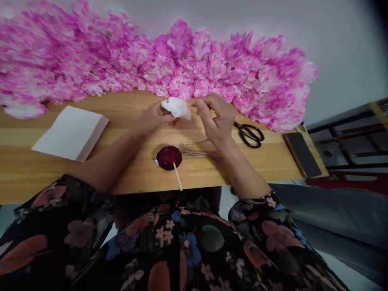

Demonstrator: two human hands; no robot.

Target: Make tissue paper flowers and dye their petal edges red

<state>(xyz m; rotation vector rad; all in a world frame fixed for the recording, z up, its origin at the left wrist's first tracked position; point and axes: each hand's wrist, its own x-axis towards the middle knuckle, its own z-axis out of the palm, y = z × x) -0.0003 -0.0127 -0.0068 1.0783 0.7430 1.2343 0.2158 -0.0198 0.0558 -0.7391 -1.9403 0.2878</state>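
A crumpled white piece of thin material is pinched in my left hand, above the middle of the wooden table. My right hand is just to its right, thumb and index finger pressed together; whatever they may hold is too small to make out. Nearer to me lies a small round dish of dark red stuff with a pale stick resting in it. Thin brown wires or stems spread from beside the dish to under my right forearm.
Pink and white flowers line the table's back edge. A stack of white sheets lies left on the wooden table. Black-handled scissors and a dark phone lie right. Grey trouser legs of a person show at right.
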